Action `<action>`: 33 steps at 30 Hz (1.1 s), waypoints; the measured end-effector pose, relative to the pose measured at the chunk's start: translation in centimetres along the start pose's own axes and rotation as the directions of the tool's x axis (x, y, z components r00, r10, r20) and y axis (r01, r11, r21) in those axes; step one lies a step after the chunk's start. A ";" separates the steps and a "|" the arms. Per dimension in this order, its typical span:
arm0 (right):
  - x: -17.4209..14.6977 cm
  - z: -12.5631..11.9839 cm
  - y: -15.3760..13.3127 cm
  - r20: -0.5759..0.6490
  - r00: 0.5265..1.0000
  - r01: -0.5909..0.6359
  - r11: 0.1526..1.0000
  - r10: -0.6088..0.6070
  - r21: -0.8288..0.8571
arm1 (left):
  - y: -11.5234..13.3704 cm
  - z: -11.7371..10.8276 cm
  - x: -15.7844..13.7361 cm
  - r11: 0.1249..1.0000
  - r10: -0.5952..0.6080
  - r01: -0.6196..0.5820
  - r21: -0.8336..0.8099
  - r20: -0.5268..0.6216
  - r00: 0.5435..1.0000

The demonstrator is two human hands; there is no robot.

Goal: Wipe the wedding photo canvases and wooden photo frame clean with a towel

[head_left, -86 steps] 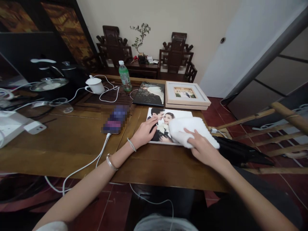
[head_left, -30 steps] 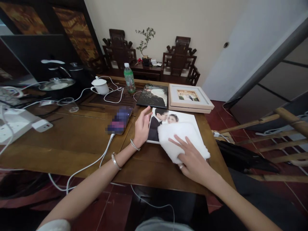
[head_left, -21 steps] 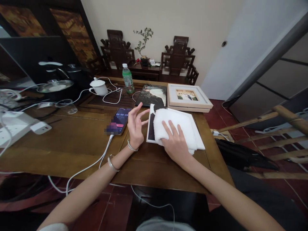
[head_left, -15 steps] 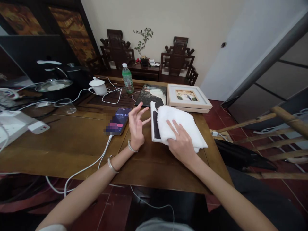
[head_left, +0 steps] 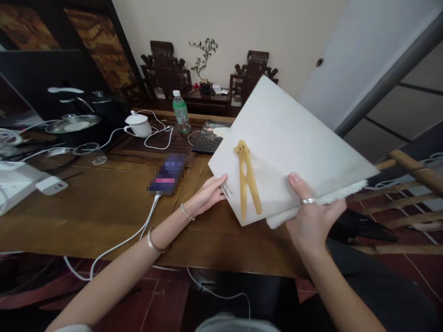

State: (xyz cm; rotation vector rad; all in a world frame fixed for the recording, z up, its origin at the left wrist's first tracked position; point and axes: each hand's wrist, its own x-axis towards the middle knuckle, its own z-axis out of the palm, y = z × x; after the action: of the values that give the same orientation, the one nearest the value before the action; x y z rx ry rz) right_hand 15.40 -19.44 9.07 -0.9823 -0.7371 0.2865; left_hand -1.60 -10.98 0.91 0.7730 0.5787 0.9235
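A picture frame point(head_left: 287, 129) is raised off the table and tilted, its white back turned toward me. A tan A-shaped stand point(head_left: 244, 173) and a small printed label sit on that back. My left hand point(head_left: 208, 197) pinches the frame's left edge, thumb in front and fingers partly hidden behind. At the lower right edge, my right hand point(head_left: 313, 221) grips it with the thumb on the back. A folded white towel point(head_left: 348, 192) is between the right fingers and the frame's far side, mostly hidden. The frame's front cannot be seen.
On the wooden table point(head_left: 121, 207), a phone point(head_left: 168, 175) with a charging cable lies left of my hands. A green-labelled bottle point(head_left: 182, 113), a dark decorated panel point(head_left: 206, 138), a lidded white cup point(head_left: 137, 124) and a clear plastic cup point(head_left: 92, 153) stand or lie farther back.
The picture frame has been lifted from the table and turned so its back faces me. My left hand has closed on its edge. The right hand now grips frame and towel together.
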 end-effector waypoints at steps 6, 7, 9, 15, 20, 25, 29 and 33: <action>3.3 -2.4 2.2 0.209 0.880 -0.475 0.816 0.428 0.329 | 1.5 -0.1 -0.2 0.984 0.174 -0.175 0.018 -0.234 0.957; 4.0 -3.1 2.7 0.237 0.857 -0.516 0.776 0.458 0.364 | 1.6 -0.1 -0.3 0.985 0.173 -0.171 0.031 -0.248 0.953; 5.5 -4.5 3.6 0.232 0.831 -0.555 0.735 0.505 0.390 | 1.6 -0.1 -0.2 0.985 0.174 -0.164 0.060 -0.258 0.950; 9.1 -7.6 4.2 0.019 0.917 -0.390 0.890 0.397 0.234 | 1.2 -0.7 0.2 0.987 0.130 -0.098 0.130 -0.263 0.956; 10.1 -10.6 5.0 -0.044 0.994 0.085 0.950 -0.103 -0.301 | 1.3 -1.5 0.4 0.976 0.127 -0.074 0.203 -0.262 0.957; 8.1 -13.1 5.6 0.730 0.671 0.705 0.423 -0.134 -0.570 | 1.4 -1.5 0.5 0.965 0.107 -0.030 0.261 -0.285 0.953; 5.1 -12.2 4.8 0.979 0.199 0.916 0.363 -0.039 -0.172 | 1.4 -1.9 0.6 0.950 0.112 -0.013 0.311 -0.302 0.947; 3.0 -10.9 4.6 0.993 0.117 0.934 0.340 0.003 -0.111 | 1.3 -2.5 0.7 0.934 0.111 0.004 0.357 -0.300 0.947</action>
State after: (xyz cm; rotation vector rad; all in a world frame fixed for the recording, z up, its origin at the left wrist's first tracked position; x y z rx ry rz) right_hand 25.45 -22.45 2.81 -1.2113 -2.5228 -0.3540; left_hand -3.69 -9.01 0.39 0.9743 1.0312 1.0167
